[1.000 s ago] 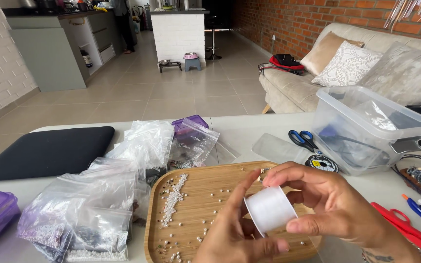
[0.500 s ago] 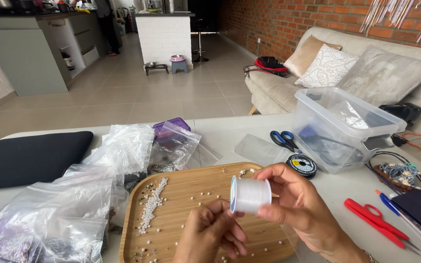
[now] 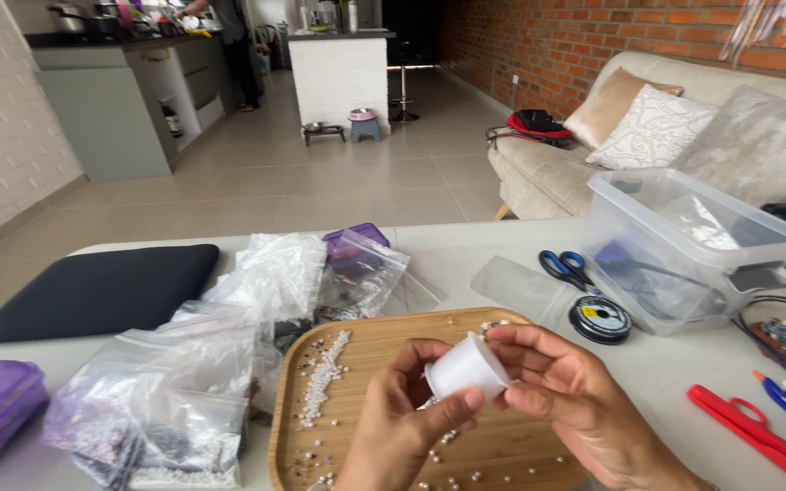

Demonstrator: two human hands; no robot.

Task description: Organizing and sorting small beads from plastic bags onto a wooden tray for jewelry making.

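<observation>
Both hands, left hand (image 3: 402, 414) and right hand (image 3: 564, 395), hold a small white spool (image 3: 465, 366) between fingertips, just above the wooden tray (image 3: 393, 341) scattered with pearl beads (image 3: 325, 373) on the surface (image 3: 465, 250)

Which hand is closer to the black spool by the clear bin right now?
Right. The right hand sits just below and left of the black spool, apart from it, holding the white spool. The left hand is farther left over the wooden tray.
</observation>
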